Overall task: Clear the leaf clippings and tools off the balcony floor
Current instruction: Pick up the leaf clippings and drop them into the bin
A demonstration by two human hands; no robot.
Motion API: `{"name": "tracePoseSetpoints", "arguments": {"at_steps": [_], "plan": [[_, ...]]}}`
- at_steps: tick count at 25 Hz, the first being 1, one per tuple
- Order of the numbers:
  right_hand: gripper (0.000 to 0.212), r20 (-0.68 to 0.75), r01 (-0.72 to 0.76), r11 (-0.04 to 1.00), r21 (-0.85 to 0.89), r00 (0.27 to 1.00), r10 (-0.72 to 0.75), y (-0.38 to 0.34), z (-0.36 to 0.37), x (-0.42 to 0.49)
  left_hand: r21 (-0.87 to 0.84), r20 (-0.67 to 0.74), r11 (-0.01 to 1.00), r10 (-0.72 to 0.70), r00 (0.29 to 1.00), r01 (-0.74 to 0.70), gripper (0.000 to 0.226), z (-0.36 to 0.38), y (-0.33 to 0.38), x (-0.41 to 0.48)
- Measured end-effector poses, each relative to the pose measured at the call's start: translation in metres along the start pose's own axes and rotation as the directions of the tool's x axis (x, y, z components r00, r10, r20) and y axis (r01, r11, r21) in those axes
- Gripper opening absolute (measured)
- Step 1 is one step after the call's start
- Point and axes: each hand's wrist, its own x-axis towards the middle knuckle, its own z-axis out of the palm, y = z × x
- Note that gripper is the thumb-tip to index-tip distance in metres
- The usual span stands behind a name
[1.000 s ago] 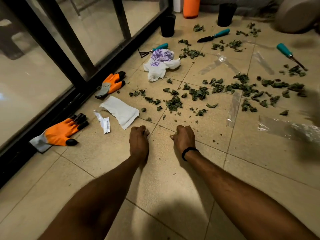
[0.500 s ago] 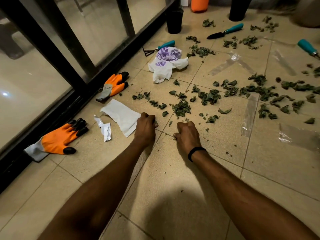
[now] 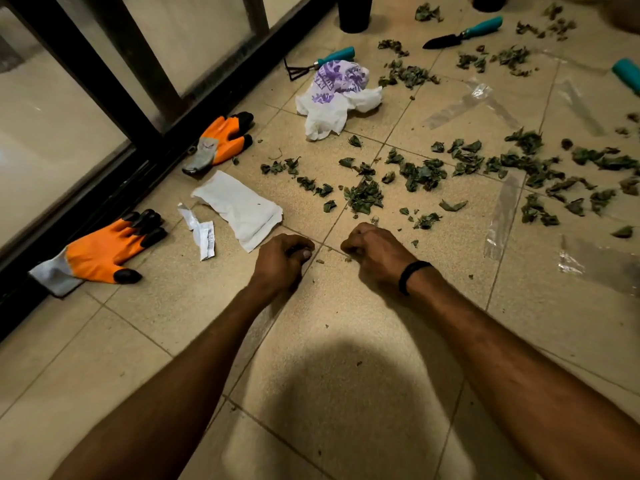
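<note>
Head view: my left hand (image 3: 282,259) and right hand (image 3: 372,252) rest knuckles-up on the floor (image 3: 346,358), both curled into fists. I cannot tell whether either encloses anything.

The clippings (image 3: 363,197) start just beyond my knuckles and spread ahead and right, across strips of clear film (image 3: 502,216). The bare tile is all on my side, between and under my forearms. A black door frame (image 3: 104,188) bounds the left edge. Two orange gloves (image 3: 100,251) lie along it, the far one touching it.

A white pouch (image 3: 239,207) lies just beside my left hand, with a torn wrapper (image 3: 202,233) near it; its print is too small to read.

Farther off, a rake (image 3: 322,60) lies against a crumpled bag (image 3: 337,95) whose purple lettering I cannot read. A trowel (image 3: 460,32) lies beyond the leaves, and a teal handle (image 3: 627,76) is cut by the right edge.
</note>
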Motion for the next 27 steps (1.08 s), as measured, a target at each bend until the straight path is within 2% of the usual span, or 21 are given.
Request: {"name": "tracePoseSetpoints", "arguments": {"at_steps": [4,7,11,14,16,19,23,25,27], "plan": [[0.021,-0.005,-0.038,0.996,0.080,0.999,0.039,-0.008,0.002,-0.011,-0.003,0.014,0.998,-0.058,0.998,0.058,0.023,-0.011,-0.009,-0.018],[0.009,-0.056,-0.074,0.996,0.046,0.996,0.076,-0.026,0.016,-0.018,0.029,0.027,0.997,-0.079,0.996,0.078,0.026,-0.017,-0.013,-0.033],[0.024,-0.147,-0.174,0.984,-0.026,0.975,0.168,-0.039,0.028,-0.022,0.092,0.018,0.993,-0.070,0.997,0.068,0.028,-0.019,-0.016,-0.063],[0.026,-0.143,-0.267,0.964,0.005,0.954,0.265,-0.050,0.016,-0.013,0.191,-0.034,0.981,-0.035,0.999,0.041,0.031,-0.008,-0.015,-0.084],[0.022,-0.115,-0.241,0.971,0.003,0.964,0.240,-0.061,0.013,-0.002,0.256,-0.072,0.967,0.018,0.997,0.001,0.033,0.003,-0.012,-0.094],[0.019,-0.032,-0.126,0.991,-0.042,0.992,0.125,-0.078,0.024,0.002,0.290,-0.138,0.956,0.082,0.987,-0.039,0.028,0.013,-0.007,-0.099],[0.026,-0.080,-0.059,0.989,-0.135,0.996,0.049,-0.076,0.038,-0.011,0.353,-0.200,0.936,0.088,0.976,-0.012,0.017,0.020,-0.003,-0.094],[0.026,-0.117,-0.122,0.986,-0.112,0.987,0.109,-0.065,0.033,-0.016,0.386,-0.224,0.922,0.060,0.973,0.032,0.013,0.025,0.000,-0.089],[0.023,-0.191,-0.248,0.969,-0.001,0.951,0.244,-0.049,0.019,-0.019,0.345,-0.251,0.935,0.005,0.968,0.084,0.017,0.028,0.006,-0.080]]}}
